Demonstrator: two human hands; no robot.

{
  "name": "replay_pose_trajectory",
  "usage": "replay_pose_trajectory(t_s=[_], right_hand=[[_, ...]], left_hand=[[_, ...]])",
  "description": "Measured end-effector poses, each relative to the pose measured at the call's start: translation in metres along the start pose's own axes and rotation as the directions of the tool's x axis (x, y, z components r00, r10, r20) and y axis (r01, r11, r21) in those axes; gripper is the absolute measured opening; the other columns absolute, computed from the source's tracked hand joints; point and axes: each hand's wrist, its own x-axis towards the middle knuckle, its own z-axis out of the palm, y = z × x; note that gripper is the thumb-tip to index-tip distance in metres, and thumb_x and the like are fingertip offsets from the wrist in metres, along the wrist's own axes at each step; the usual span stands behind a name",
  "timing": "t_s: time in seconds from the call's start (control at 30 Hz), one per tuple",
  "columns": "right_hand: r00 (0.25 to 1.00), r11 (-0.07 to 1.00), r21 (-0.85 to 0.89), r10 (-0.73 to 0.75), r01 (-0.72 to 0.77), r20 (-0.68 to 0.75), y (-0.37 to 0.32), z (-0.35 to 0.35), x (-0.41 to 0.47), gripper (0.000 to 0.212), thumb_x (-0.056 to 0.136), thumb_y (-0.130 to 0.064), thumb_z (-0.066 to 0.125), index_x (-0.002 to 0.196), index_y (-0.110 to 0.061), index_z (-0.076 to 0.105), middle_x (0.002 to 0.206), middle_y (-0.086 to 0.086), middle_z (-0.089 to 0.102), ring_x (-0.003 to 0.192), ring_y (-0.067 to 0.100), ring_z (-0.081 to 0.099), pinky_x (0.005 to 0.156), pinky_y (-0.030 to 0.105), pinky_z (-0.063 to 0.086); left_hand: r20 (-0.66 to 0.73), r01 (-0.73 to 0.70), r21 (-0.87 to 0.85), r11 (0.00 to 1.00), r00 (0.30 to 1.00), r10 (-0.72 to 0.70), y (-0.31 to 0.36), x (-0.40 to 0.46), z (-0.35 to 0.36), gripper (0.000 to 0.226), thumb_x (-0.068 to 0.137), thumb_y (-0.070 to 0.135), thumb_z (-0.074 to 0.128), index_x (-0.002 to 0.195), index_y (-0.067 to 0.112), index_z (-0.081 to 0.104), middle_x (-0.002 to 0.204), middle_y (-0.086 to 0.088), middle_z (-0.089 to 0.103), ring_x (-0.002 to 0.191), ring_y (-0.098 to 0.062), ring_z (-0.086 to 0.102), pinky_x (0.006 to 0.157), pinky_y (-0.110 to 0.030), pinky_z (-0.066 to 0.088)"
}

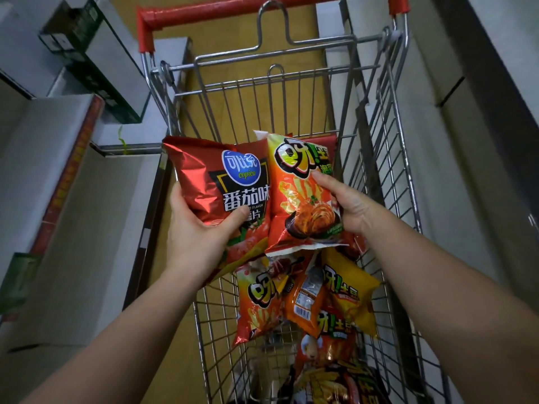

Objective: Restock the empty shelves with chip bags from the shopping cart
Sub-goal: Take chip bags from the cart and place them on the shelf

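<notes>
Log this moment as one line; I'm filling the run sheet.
left hand: holds red Copico bag | right hand: holds orange bag | cart: more bags | shelves: empty

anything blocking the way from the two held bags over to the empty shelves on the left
Nothing visible does. The left hand holds the red Copico tomato bag and the right hand the orange fries bag, both lifted above the cart's left rim. The bare shelves lie just beyond it.
</notes>
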Motion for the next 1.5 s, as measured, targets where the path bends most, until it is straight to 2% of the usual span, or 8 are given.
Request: replay_pose_trajectory(t_s=[0.13, 0.33, 0.63, 0.83, 1.07, 1.27, 1.4, 1.5], right_hand=[[0.987, 0.989, -0.02, -0.148, 0.147, -0.054, -0.018, 0.013, -0.017, 0.066, 0.058, -0.036, 0.075, 0.118, -0.013, 0.06, 0.107, 0.011, 0.07, 0.095, 0.025, 0.069, 0.081, 0.039, 0.056], [0.855, 0.864, -0.278, -0.479, 0.42, -0.196, -0.055, 0.044, -0.069, 0.054, 0.053, -0.039, 0.086, 0.099, -0.023, 0.063, 0.106, 0.015, 0.07, 0.107, 0.045, 0.059, 0.094, 0.066, 0.04], [0.614, 0.648, -0.462, -0.75, 0.606, -0.247, -0.087, 0.109, -0.168, 0.07, 0.056, -0.039, 0.085, 0.116, -0.017, 0.058, 0.106, 0.004, 0.071, 0.097, 0.028, 0.068, 0.09, 0.053, 0.052], [0.408, 0.552, -0.507, -0.833, 0.662, -0.375, -0.086, 0.142, -0.232, 0.07, 0.056, -0.041, 0.086, 0.115, -0.017, 0.057, 0.107, 0.002, 0.07, 0.096, 0.022, 0.068, 0.091, 0.046, 0.052], [0.249, 0.495, -0.568, -0.855, 0.658, -0.456, -0.073, 0.155, -0.328, 0.053, 0.07, -0.025, 0.079, 0.116, -0.016, 0.054, 0.109, 0.004, 0.069, 0.094, 0.02, 0.068, 0.088, 0.04, 0.054], [0.134, 0.459, -0.618, -0.857, 0.638, -0.497, -0.05, 0.154, -0.405, 0.06, 0.068, -0.028, 0.08, 0.12, -0.014, 0.052, 0.108, 0.005, 0.07, 0.091, 0.02, 0.07, 0.081, 0.036, 0.056], [0.04, 0.433, -0.66, -0.852, 0.614, -0.522, -0.031, 0.149, -0.457, 0.058, 0.067, -0.029, 0.082, 0.116, -0.015, 0.054, 0.105, 0.003, 0.07, 0.09, 0.019, 0.07, 0.082, 0.037, 0.056], [-0.029, 0.406, -0.691, -0.851, 0.599, -0.525, -0.015, 0.144, -0.498, 0.042, 0.068, -0.028, 0.081, 0.104, -0.019, 0.062, 0.098, 0.002, 0.073, 0.088, 0.019, 0.07, 0.085, 0.04, 0.056]], left_hand=[[-0.015, -0.056, -0.034, 0.998, 0.998, 0.055, 0.016, -0.002, -0.012, 0.091, 0.067, 0.03, 0.082, 0.141, 0.025, 0.028, 0.115, 0.011, 0.054, 0.105, -0.01, 0.056, 0.088, -0.029, 0.042], [-0.032, -0.156, -0.112, 0.981, 0.988, 0.153, 0.049, -0.003, -0.037, 0.088, 0.069, 0.028, 0.081, 0.14, 0.022, 0.03, 0.108, 0.013, 0.052, 0.101, -0.009, 0.053, 0.082, -0.022, 0.038], [-0.018, -0.375, -0.217, 0.902, 0.925, 0.38, 0.107, 0.002, -0.086, 0.085, 0.071, 0.028, 0.081, 0.139, 0.017, 0.031, 0.115, 0.007, 0.053, 0.105, -0.012, 0.055, 0.092, -0.026, 0.039], [0.05, -0.477, -0.293, 0.828, 0.858, 0.512, 0.147, -0.005, -0.113, 0.1, 0.055, 0.055, 0.08, 0.137, 0.024, 0.033, 0.121, 0.003, 0.06, 0.111, -0.02, 0.059, 0.1, -0.041, 0.044], [0.152, -0.523, -0.452, 0.723, 0.754, 0.64, 0.199, -0.052, -0.124, 0.086, 0.071, 0.028, 0.08, 0.141, 0.02, 0.031, 0.113, 0.008, 0.052, 0.103, -0.011, 0.052, 0.091, -0.027, 0.037], [0.234, -0.528, -0.49, 0.694, 0.687, 0.688, 0.228, -0.101, -0.126, 0.097, 0.048, 0.061, 0.078, 0.13, 0.029, 0.038, 0.114, 0.005, 0.06, 0.107, -0.02, 0.058, 0.098, -0.042, 0.045], [0.258, -0.545, -0.525, 0.653, 0.63, 0.733, 0.247, -0.142, -0.122, 0.073, 0.064, 0.043, 0.084, 0.124, 0.026, 0.044, 0.102, 0.009, 0.059, 0.101, -0.02, 0.06, 0.09, -0.035, 0.046], [0.25, -0.559, -0.562, 0.611, 0.589, 0.769, 0.261, -0.176, -0.119, 0.08, 0.059, 0.046, 0.085, 0.126, 0.024, 0.047, 0.107, 0.009, 0.061, 0.099, -0.015, 0.06, 0.088, -0.032, 0.044]])
